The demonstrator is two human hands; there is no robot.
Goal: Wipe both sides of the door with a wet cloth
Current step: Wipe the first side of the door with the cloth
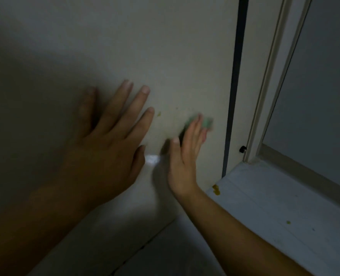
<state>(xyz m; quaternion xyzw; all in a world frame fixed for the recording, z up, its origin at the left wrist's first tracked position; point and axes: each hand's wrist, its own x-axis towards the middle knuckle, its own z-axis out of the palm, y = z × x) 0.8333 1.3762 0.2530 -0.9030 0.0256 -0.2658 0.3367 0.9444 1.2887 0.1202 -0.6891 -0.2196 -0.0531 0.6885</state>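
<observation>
Door (165, 46), pale and plain, fills most of the head view. The left hand (109, 148) lies flat on the door, fingers straight and spread wide. Nearer the door's right edge, the right hand (185, 156) presses a green cloth (207, 122) against the door with straight fingers; both are blurred. A small yellow spot (158, 114) sits on the door between the hands. Right of the door stands the frame (268, 86). At the door's bottom corner a yellow stain (216, 189) marks the pale floor (274, 206).

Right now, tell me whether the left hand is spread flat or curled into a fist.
Spread flat. The left hand lies with straight, fanned fingers against the door, holding nothing.
</observation>
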